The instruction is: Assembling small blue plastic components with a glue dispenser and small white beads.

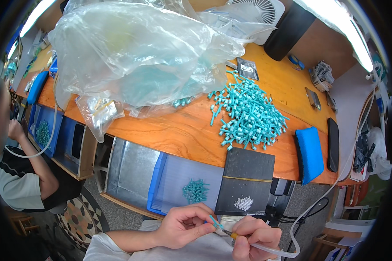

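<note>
Two hands meet at the lower edge of the view, below the table's [178, 130] near edge. The left hand [185, 226] pinches one small teal part [214, 222] between thumb and fingertips; the right hand [253, 239] is curled tight round a thin tool [229, 234] with a clear hose [318, 204], its tip touching the part. The part is small and smooth hard plastic, so a push off its axis could flick it out of the pinch, and the hose could tug the tip aside. A spiky heap [248, 114] of like parts lies toward the table's right end, crumpled clear bags [135, 52] toward its left. A few parts [195, 190] sit in a blue bin [174, 182] under the edge, beside a black tray [246, 182]
</note>
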Demonstrator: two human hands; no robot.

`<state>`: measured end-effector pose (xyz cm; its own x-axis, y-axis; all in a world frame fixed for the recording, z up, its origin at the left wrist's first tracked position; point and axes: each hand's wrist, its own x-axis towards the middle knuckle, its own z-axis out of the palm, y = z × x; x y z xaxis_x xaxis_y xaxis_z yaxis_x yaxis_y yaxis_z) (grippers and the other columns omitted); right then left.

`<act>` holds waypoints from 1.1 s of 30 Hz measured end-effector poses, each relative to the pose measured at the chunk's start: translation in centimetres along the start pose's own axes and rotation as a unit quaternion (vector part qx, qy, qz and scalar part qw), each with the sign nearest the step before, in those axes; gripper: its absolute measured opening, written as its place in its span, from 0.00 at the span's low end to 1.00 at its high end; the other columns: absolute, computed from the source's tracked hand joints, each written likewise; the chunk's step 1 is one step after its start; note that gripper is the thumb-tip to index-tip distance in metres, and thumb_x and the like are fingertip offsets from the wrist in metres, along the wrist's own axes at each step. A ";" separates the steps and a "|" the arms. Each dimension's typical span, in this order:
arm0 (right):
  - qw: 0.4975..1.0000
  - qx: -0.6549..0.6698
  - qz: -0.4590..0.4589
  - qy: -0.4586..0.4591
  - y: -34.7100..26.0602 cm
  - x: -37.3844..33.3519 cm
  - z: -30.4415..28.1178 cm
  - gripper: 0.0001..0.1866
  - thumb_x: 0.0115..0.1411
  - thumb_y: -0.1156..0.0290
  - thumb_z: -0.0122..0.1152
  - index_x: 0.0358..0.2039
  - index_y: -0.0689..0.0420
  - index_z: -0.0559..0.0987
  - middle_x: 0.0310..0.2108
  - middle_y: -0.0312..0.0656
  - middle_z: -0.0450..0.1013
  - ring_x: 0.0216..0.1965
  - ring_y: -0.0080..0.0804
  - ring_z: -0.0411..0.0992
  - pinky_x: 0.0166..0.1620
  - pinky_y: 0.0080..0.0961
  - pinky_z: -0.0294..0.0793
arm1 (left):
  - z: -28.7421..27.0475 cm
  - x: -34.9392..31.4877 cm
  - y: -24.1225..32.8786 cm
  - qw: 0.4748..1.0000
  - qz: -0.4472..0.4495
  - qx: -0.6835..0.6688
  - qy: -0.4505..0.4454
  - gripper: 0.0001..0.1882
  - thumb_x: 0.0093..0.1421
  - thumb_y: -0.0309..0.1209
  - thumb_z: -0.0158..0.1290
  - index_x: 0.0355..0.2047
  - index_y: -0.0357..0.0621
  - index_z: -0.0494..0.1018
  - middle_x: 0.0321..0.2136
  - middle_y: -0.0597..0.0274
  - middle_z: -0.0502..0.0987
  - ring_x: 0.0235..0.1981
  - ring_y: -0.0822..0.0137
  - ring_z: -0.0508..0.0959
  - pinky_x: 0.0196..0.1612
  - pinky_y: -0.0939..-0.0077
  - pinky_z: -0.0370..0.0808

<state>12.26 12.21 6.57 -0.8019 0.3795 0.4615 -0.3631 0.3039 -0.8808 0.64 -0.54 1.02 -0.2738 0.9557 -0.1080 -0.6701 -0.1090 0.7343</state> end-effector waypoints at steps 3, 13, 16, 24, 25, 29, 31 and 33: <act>1.000 -0.004 0.001 0.004 0.0 0.0 0.1 0.11 0.49 0.85 0.49 0.21 0.58 0.58 0.22 0.46 0.64 0.18 0.29 0.62 0.22 0.23 0.62 | 0.1 0.1 0.2 1.000 0.006 0.006 0.006 0.06 0.53 0.16 0.49 0.33 0.33 0.70 0.35 0.58 0.68 0.28 0.81 0.70 0.26 0.92 0.65; 0.999 0.001 0.031 0.013 -0.8 0.6 -0.4 0.11 0.50 0.83 0.50 0.18 0.59 0.59 0.20 0.47 0.65 0.19 0.30 0.64 0.23 0.24 0.64 | -0.2 0.3 0.5 0.998 0.001 0.054 -0.020 0.05 0.53 0.16 0.50 0.32 0.33 0.70 0.35 0.57 0.69 0.29 0.80 0.71 0.28 0.91 0.67; 0.997 -0.027 0.052 0.054 -1.8 1.5 -1.5 0.11 0.50 0.84 0.50 0.18 0.58 0.59 0.21 0.47 0.65 0.20 0.30 0.63 0.23 0.25 0.64 | 0.0 0.2 0.2 0.999 0.005 0.036 -0.013 0.06 0.53 0.16 0.49 0.32 0.33 0.70 0.35 0.56 0.69 0.30 0.79 0.72 0.29 0.91 0.67; 0.952 -0.202 0.094 0.209 0.1 2.9 -1.0 0.09 0.55 0.79 0.45 0.28 0.58 0.55 0.20 0.42 0.61 0.19 0.20 0.58 0.23 0.15 0.59 | 0.1 -0.1 0.1 1.000 -0.009 -0.001 0.005 0.05 0.54 0.16 0.48 0.33 0.32 0.70 0.35 0.57 0.68 0.27 0.80 0.71 0.26 0.90 0.67; 0.954 -0.203 0.096 0.199 0.3 3.0 -1.1 0.09 0.55 0.80 0.45 0.28 0.58 0.55 0.21 0.42 0.61 0.20 0.20 0.58 0.24 0.14 0.59 | 0.1 0.0 0.1 1.000 -0.009 -0.001 0.004 0.05 0.54 0.16 0.48 0.33 0.32 0.70 0.35 0.57 0.68 0.27 0.80 0.71 0.26 0.90 0.67; 0.953 -0.211 0.102 0.193 0.5 3.1 -1.1 0.09 0.55 0.81 0.45 0.28 0.59 0.55 0.21 0.42 0.61 0.20 0.20 0.58 0.24 0.14 0.59 | 0.1 0.0 0.2 1.000 -0.008 -0.007 0.001 0.06 0.54 0.17 0.48 0.33 0.32 0.70 0.35 0.58 0.68 0.25 0.81 0.70 0.22 0.91 0.65; 0.952 -0.212 0.105 0.192 0.5 3.2 -1.0 0.09 0.55 0.81 0.45 0.28 0.59 0.55 0.21 0.42 0.62 0.20 0.20 0.58 0.24 0.14 0.59 | 0.0 0.0 0.1 1.000 -0.010 -0.011 0.000 0.06 0.54 0.17 0.48 0.33 0.32 0.70 0.35 0.58 0.68 0.24 0.81 0.70 0.22 0.91 0.65; 0.952 -0.214 0.110 0.190 0.6 3.2 -0.9 0.09 0.55 0.81 0.45 0.28 0.59 0.56 0.21 0.42 0.62 0.20 0.19 0.58 0.24 0.14 0.59 | -0.2 0.0 0.1 1.000 -0.006 -0.008 -0.001 0.06 0.54 0.17 0.48 0.33 0.32 0.69 0.35 0.58 0.68 0.24 0.81 0.70 0.21 0.91 0.64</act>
<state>9.91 14.44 7.57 -0.5772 0.7385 0.3483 0.0851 0.4787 -0.8739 0.49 -0.61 0.97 -0.2636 0.9576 -0.1160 -0.6838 -0.1007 0.7226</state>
